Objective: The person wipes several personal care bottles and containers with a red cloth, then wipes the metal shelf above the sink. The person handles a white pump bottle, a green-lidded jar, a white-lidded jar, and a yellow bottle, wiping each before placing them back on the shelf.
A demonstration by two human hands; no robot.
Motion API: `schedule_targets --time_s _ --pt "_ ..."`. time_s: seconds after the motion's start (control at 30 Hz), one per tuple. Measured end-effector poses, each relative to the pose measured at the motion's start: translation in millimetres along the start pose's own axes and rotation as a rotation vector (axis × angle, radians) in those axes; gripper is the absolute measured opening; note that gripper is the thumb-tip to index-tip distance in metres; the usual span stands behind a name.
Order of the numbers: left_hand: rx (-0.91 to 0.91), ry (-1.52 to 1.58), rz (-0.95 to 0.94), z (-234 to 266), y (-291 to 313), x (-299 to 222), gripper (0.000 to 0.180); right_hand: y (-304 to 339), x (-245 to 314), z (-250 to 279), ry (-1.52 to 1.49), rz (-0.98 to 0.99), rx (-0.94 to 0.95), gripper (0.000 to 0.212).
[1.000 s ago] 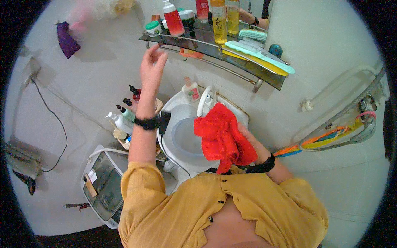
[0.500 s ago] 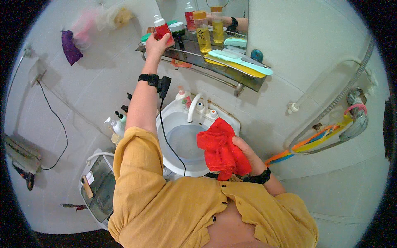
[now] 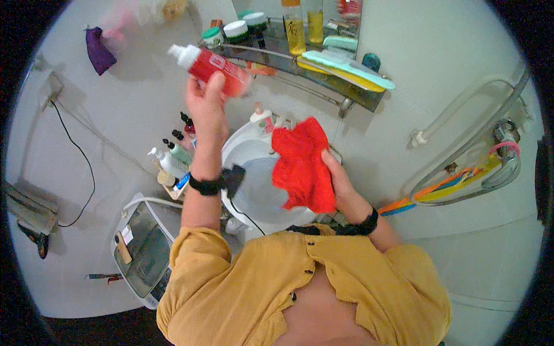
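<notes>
My left hand [image 3: 209,106] is closed round a red pump bottle [image 3: 219,68] with a white top, tilted to the left in front of the shelf. A bright red cloth [image 3: 304,164] hangs from my right hand [image 3: 340,179], whose fingers grip its right edge and are partly hidden behind it. Below the cloth and between my forearms is the white washbasin [image 3: 235,151] with water in it. The cloth covers most of the tap.
A glass shelf [image 3: 277,70] holds jars [image 3: 235,30], a bottle of yellow liquid [image 3: 293,29] and combs [image 3: 346,68]. Pump bottles [image 3: 170,161] stand left of the basin, above a washing machine [image 3: 143,248]. A shower hose [image 3: 461,184] hangs on the right. A cable runs from my left wrist.
My left hand has lifted the red bottle off the shelf and drawn it down toward me. My right hand has raised the cloth slightly, and it hangs more spread out.
</notes>
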State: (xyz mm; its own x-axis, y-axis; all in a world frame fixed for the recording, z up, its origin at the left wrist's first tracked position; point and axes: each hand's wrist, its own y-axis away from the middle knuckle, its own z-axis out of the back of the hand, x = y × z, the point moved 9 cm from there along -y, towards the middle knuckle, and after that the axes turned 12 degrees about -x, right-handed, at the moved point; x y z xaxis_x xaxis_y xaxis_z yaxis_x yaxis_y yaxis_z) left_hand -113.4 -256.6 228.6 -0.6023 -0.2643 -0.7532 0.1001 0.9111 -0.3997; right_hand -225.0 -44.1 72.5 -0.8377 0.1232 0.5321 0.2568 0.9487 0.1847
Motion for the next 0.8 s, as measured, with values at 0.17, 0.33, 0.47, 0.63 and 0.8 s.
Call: schedule_targets --time_s 0.17,0.33,0.47,0.63,0.8 --pt "0.107 -0.254 -0.013 -2.8 127.2 9.7 0.057 -18.1 -10.1 -48.3 -0.106 -0.036 0.149 0.059" --pt "0.169 -0.526 -0.202 7.4 155.6 2.7 0.073 -24.0 -42.4 -51.7 0.054 -0.065 0.139 0.065" --pt "0.086 -0.654 -0.361 20.8 155.4 3.4 0.066 -31.2 -66.8 -30.8 0.193 -0.154 0.086 0.065" --pt "-0.137 -0.644 -0.205 60.4 136.3 17.8 0.063 -16.0 -67.1 -33.4 -0.031 -0.254 0.194 0.060" --pt "0.006 -0.568 -0.101 52.7 150.5 28.8 0.055 -6.3 -8.7 -36.0 0.240 0.195 0.180 0.070"
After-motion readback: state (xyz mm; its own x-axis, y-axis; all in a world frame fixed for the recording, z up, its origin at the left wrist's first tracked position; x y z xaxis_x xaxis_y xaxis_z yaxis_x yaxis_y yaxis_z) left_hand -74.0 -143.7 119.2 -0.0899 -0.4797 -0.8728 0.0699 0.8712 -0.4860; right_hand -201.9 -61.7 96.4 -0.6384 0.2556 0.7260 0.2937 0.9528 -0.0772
